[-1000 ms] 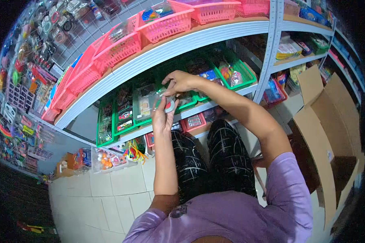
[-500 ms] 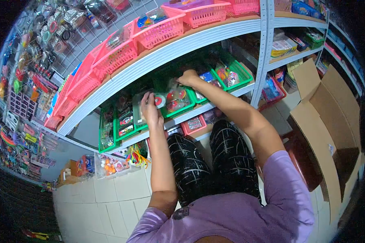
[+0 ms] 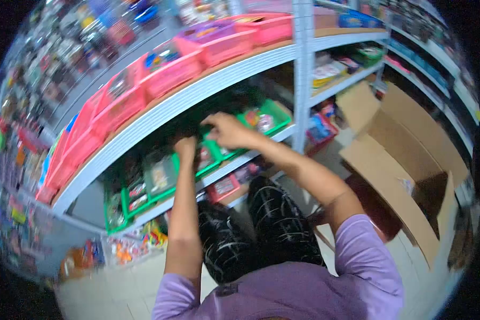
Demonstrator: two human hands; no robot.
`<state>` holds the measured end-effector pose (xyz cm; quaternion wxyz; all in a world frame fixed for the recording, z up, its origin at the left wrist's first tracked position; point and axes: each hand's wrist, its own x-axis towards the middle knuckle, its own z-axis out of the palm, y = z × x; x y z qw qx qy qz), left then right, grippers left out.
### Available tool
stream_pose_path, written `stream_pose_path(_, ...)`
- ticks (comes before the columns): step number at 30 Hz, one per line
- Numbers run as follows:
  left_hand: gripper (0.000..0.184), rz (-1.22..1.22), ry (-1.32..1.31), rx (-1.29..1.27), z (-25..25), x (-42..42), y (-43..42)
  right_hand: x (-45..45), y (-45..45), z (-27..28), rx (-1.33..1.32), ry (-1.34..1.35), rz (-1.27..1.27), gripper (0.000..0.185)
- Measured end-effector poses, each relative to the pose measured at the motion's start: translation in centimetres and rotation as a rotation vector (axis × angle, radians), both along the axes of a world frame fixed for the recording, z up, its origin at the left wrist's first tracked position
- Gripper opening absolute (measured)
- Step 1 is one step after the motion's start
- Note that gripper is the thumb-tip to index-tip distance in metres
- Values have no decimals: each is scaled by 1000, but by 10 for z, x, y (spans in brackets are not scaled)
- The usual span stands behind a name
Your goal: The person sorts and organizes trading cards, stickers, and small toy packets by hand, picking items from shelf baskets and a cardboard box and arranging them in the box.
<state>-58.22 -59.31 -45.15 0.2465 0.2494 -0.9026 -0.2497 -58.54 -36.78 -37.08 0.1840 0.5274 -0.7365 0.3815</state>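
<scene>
My left hand (image 3: pixel 185 146) reaches over the green baskets on the lower shelf, its knuckles up and its fingers hidden behind them. Beside it, my right hand (image 3: pixel 226 132) hovers over the neighbouring basket, fingers stretched leftward and apart from the thumb, with nothing visible in them. Below and between the hands is a green basket (image 3: pixel 207 169) with red and white packaged items, blurred. To the left, another basket holds a pale packet (image 3: pixel 160 176) in clear plastic. A right-hand basket holds a round pinkish-white item (image 3: pixel 265 123).
Pink baskets (image 3: pixel 173 74) line the shelf above, whose metal edge (image 3: pixel 197 96) overhangs the hands. A metal post (image 3: pixel 303 80) stands to the right. An open cardboard box (image 3: pixel 394 170) sits at right. Below is a pink basket (image 3: pixel 224 186); hanging goods fill the left wall.
The view has swung, shifting the shelves left and down. My left hand has moved deeper over the baskets, closer to my right hand. My right hand has come off the clear plastic packaging.
</scene>
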Motion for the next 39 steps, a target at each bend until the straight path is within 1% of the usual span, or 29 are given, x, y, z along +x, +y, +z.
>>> stream_pose_path(1,38,-12,-16,-61,18,11,22,7,7,1,9,-169,35,40)
stream_pose_path(2,36,-23,-30,-123,37,23,45,22,23,9,-6,-238,54,40)
stream_pose_path(3,36,-33,-43,-186,56,34,69,30,40,18,13,-217,103,38)
stream_pose_path(4,47,-51,5,-242,64,37,86,45,59,29,20,-162,44,34)
stream_pose_path(5,52,-69,269,-328,47,31,94,53,75,27,-20,-244,13,32)
stream_pose_path(7,38,-318,301,-260,87,62,142,86,121,42,-129,-226,-67,29)
stream_pose_path(9,34,-540,534,-324,94,73,171,116,165,45,-302,-148,-162,27)
stream_pose_path(10,32,-618,532,-277,101,76,187,134,186,49,-378,-105,-198,26)
stream_pose_path(12,29,-748,540,-175,115,92,221,172,229,60,-295,-216,-481,22)
stream_pose_path(15,27,-933,610,-121,127,99,266,222,277,74,-319,-42,-773,24)
stream_pose_path(16,26,-1006,624,-109,132,100,279,238,287,79,-341,-62,-884,22)
stream_pose_path(17,26,-1077,643,-98,136,101,293,255,297,90,-283,-3,-982,21)
stream_pose_path(18,27,-1145,692,-92,141,101,307,263,309,91,-258,128,-1034,22)
stream_pose_path(19,30,-1222,711,-90,145,102,319,274,313,98,-281,123,-1111,25)
stream_pose_path(20,34,-1297,699,-104,151,102,328,280,321,104,-244,175,-1156,24)
stream_pose_path(21,38,-1377,692,-125,156,100,336,287,325,111,-285,44,-1231,24)
stream_pose_path(23,49,-1570,615,-147,159,86,357,284,348,122,-176,51,-1287,22)
stream_pose_path(26,67,-1795,515,-151,153,68,386,268,390,129,-72,-203,-1334,20)
stream_pose_path(27,73,-1855,476,-134,146,61,394,259,403,130,62,-278,-1310,20)
stream_pose_path(28,85,-1882,443,-170,138,55,399,249,418,132,203,-350,-1283,20)
stream_pose_path(29,83,-1917,334,-171,131,50,403,238,433,132,345,-433,-1252,21)
stream_pose_path(31,81,-1989,80,-164,122,47,408,203,457,122,697,-611,-1094,25)
stream_pose_path(32,79,-1958,142,-207,112,45,409,184,471,112,864,-708,-990,28)
stream_pose_path(34,78,-1945,124,-222,112,45,411,152,509,73,1120,-814,-886,37)
stream_pose_path(35,77,-1947,97,-238,113,44,411,141,517,63,1204,-936,-904,39)
stream_pose_path(36,71,-1911,117,-183,111,45,413,130,520,52,1283,-1061,-908,41)
stream_pose_path(37,68,-1893,63,-192,113,48,415,122,520,49,1371,-1172,-906,44)
stream_pose_path(38,65,-1876,15,-204,116,50,418,120,522,53,1425,-1239,-858,49)
stream_pose_path(39,62,-1861,-31,-226,121,51,420,125,526,52,1459,-1247,-850,49)
